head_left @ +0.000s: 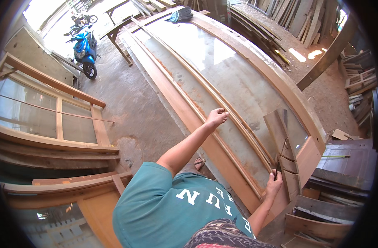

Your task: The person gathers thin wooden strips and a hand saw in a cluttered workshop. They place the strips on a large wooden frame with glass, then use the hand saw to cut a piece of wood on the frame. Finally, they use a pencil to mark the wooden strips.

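Note:
My left hand (217, 118) is over the large wood-framed glass panel (254, 72), its fingers curled in beside a pair of long thin wooden strips (205, 90). Whether something small is in those fingers I cannot tell. Lower right, my right hand (273, 182) closes around a thin dark tool (277, 166), whose kind is unclear. That hand is at the near end of the strips, next to a slotted wooden trough (287, 167) lying across the panel's corner. Another long strip (176, 86) runs along the panel's left side, with reddish sawdust beside it.
A brush with dark bristles (181, 15) lies at the panel's far end. Framed wooden panels (60, 120) stand at left. A blue motorbike (85, 49) is parked beyond. Stacked timber (255, 31) lines the far right; dark boards (321, 217) lie near right.

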A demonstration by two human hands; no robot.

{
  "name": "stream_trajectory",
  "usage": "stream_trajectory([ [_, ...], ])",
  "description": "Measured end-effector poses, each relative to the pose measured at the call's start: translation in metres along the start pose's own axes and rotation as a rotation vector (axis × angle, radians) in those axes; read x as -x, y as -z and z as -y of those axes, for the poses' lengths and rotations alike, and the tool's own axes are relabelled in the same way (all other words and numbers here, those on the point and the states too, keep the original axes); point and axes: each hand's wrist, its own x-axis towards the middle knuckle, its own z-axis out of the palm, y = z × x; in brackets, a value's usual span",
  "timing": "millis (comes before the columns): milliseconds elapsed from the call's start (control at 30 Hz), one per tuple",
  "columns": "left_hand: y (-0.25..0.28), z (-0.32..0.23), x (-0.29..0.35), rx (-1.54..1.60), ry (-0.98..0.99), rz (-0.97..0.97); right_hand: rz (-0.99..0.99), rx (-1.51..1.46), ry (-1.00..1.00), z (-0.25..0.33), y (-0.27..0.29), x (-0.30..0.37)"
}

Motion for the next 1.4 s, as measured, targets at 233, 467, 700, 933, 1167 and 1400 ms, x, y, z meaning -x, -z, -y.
stream_trajectory([
  [233, 0.015, -0.009, 0.064, -0.241, -0.150, 0.170, -0.068, 0.074, -0.018, -0.017, 0.011, 0.003],
  [467, 0.031, -0.006, 0.107, -0.383, -0.176, 0.166, -0.079, 0.013, -0.106, -0.037, 0.013, 0.006],
  [700, 0.032, 0.001, 0.105, -0.393, -0.157, 0.135, -0.223, -0.291, -0.146, -0.092, 0.036, 0.006],
  [933, 0.032, 0.003, 0.042, -0.078, -0.035, -0.041, -0.398, -0.632, -0.509, -0.119, 0.073, 0.022],
  [1167, 0.019, -0.024, -0.027, 0.236, 0.076, -0.171, -0.679, -0.785, -0.550, -0.140, 0.115, 0.050],
  [1400, -0.027, -0.002, -0.006, 0.254, 0.115, -0.070, -0.990, -0.760, -0.614, -0.168, 0.167, 0.062],
])
